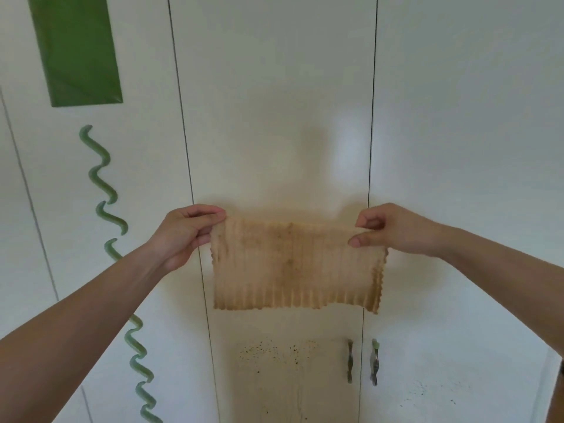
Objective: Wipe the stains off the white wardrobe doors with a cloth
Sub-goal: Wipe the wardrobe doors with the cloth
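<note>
Head view: my left hand (183,236) and right hand (396,230) pinch the cloth (293,270) by its 2 top corners, fingers (363,240) clamped. It hangs limp, light.

One head-worn wide-angle camera is facing straight at the wardrobe doors (274,117), sitting close, doors filling the frame.

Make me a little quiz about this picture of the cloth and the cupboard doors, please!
1. True or false: only one hand holds the cloth.
2. Where are the brown speckled stains? A above the cloth, B below the cloth, C nowhere.
3. Fill in: the wavy strip left of the cloth is ____.
Key: 1 false, left hand and right hand each pinch a top corner; 2 B; 3 green.
</note>
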Action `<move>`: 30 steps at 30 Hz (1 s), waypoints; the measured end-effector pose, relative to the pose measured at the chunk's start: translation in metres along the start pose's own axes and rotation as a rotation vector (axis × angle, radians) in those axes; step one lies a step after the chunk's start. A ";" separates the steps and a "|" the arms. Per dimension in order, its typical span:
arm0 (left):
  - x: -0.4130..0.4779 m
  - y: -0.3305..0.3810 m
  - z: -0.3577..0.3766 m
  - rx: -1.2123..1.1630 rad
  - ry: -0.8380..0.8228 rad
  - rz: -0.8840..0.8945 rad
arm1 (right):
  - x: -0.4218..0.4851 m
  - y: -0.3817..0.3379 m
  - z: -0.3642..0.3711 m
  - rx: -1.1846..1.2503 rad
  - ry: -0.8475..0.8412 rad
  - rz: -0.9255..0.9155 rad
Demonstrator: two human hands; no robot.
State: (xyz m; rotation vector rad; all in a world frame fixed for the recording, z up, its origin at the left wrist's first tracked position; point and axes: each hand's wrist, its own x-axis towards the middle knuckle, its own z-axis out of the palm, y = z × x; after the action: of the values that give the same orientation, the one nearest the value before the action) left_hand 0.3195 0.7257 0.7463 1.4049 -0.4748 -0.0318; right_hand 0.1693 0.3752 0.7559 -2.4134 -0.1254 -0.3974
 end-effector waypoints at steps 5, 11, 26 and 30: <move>-0.011 0.000 0.001 0.221 -0.100 -0.002 | 0.008 -0.001 -0.005 0.104 -0.012 0.012; -0.021 -0.011 0.011 0.711 0.027 0.147 | 0.001 0.010 -0.004 0.241 -0.002 0.126; -0.024 -0.022 0.045 0.827 -0.034 0.128 | -0.028 0.045 -0.018 0.434 0.018 0.208; -0.025 -0.033 0.046 0.779 -0.067 -0.032 | -0.035 0.056 -0.015 0.258 -0.004 0.168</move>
State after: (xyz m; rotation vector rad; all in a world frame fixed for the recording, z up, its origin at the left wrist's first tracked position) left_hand 0.2899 0.6838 0.7115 2.1803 -0.5477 0.0903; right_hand 0.1434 0.3228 0.7215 -2.1515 0.0237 -0.2807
